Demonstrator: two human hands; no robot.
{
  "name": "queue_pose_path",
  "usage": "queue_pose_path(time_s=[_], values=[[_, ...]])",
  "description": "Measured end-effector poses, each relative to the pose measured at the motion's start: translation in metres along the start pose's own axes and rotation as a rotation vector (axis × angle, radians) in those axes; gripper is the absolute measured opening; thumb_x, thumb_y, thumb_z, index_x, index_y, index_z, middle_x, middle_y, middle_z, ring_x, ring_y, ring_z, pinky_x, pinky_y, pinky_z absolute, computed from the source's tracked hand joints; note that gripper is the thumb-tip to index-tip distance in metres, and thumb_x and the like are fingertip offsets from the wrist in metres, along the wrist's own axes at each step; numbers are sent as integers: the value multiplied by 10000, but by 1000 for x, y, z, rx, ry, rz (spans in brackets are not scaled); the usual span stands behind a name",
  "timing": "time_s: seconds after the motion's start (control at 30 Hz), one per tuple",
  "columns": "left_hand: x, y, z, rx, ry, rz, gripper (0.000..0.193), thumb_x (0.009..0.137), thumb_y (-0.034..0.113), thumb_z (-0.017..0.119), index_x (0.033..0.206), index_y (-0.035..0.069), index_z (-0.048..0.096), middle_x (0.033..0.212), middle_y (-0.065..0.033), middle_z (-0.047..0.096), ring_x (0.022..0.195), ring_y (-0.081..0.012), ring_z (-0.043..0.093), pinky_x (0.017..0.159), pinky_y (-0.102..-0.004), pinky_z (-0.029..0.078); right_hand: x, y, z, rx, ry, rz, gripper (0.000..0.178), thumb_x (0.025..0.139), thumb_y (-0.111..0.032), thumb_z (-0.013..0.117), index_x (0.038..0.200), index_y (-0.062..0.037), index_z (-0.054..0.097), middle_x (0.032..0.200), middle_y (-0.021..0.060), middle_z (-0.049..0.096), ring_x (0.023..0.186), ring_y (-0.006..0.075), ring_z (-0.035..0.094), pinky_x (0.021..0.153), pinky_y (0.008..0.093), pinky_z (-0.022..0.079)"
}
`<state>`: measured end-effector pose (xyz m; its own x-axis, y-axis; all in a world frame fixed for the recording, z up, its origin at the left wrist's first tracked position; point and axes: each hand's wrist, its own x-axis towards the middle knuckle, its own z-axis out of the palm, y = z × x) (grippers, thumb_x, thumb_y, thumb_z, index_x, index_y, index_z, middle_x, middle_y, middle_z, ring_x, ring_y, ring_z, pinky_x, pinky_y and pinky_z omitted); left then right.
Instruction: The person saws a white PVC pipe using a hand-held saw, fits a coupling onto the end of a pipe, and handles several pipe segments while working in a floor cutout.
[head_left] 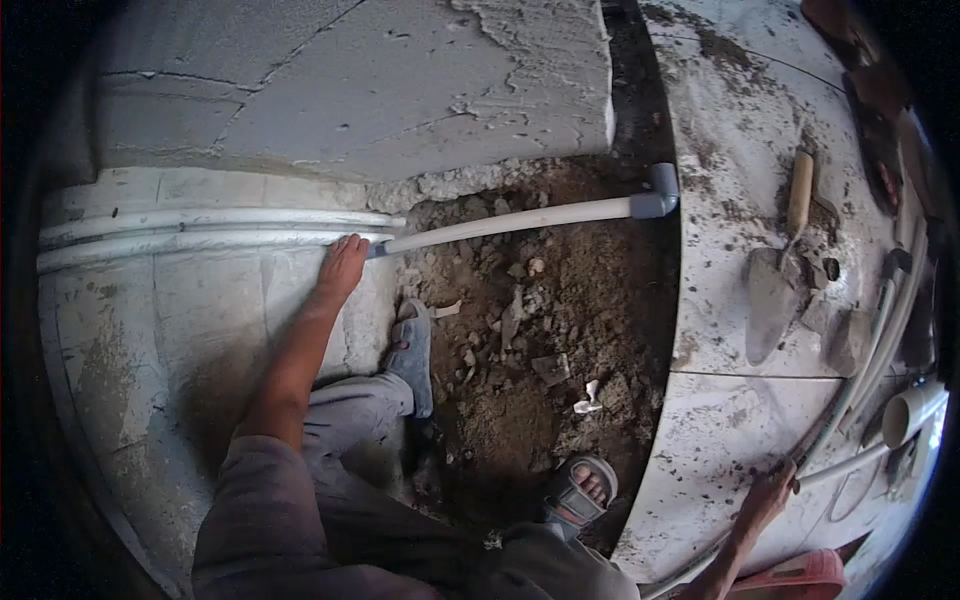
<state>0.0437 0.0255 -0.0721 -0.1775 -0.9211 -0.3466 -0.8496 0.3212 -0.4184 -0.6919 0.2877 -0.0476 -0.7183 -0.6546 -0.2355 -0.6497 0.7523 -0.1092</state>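
I count two bare hands of mine, one left hand (346,262) and one right hand (768,492); two grey strapped sandals (410,365); two long, round white wall-side pipes (200,243); one slimmer white plastic pipe (520,219); one grey plastic elbow fitting (656,196); one pointed metal trowel (771,300) with one wooden handle (799,195).

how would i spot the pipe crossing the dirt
Find the strip of dirt left of the white tiled floor. Across its upper part runs a white pipe, its left end near the left hand. Unlike the two pipes further left, it ends in a grey elbow.
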Motion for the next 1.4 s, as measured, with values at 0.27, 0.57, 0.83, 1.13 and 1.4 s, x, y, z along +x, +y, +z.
queue_pose_path(time_s=[0.27, 0.57, 0.83, 1.13, 1.4], values=[[27, -33, 13, -359, -32, -132, 206, 836, 85, 475, 990, 10, 589, 1014, -203, 589, 954, -364, 580, 817, -473, 469, -24, -6, 14, 288, 2, -108, 196, 843, -19, 530, 1035, 2, 560, 938, 121, 562, 735, 204, 555, 627, 313, 491], [30, -16, 12, 78, -35, 127, 180, 786, 103, 531, 925, 49, 632, 1013, -121, 630, 1033, -272, 576, 877, -405, 447, -74, -28, 29, 884, -60, 65, 208, 904, -88, 545, 1089, 2, 523, 921, 66, 542, 661, 113, 514, 558, 227, 451], [29, -2, 22, 221, 28, 114, 210, 771, 169, 565, 945, 84, 649, 1032, -89, 612, 1064, -221, 544, 909, -397, 384, -78, -62, 12, 1018, -108, 64, 152, 907, -88, 505, 1040, -13, 498, 878, 75, 497, 667, 132, 532, 571, 254, 466], [21, -11, 55, 187, 118, 74, 222, 830, 166, 495, 972, 87, 647, 1160, -98, 587, 1150, -254, 504, 1012, -469, 334, -80, -73, 4, 1250, -45, 287, 391, 900, -71, 511, 1261, -29, 367, 964, 66, 507, 766, 134, 541, 642, 266, 472], [51, -18, 0, 47, -142, 55, 180, 786, 76, 529, 908, 61, 660, 997, -118, 592, 1026, -270, 538, 881, -385, 420, -119, -91, 1, 1408, -192, 302, 141, 891, -47, 468, 1031, -35, 455, 825, 45, 511, 705, 108, 480, 645, 218, 398]])
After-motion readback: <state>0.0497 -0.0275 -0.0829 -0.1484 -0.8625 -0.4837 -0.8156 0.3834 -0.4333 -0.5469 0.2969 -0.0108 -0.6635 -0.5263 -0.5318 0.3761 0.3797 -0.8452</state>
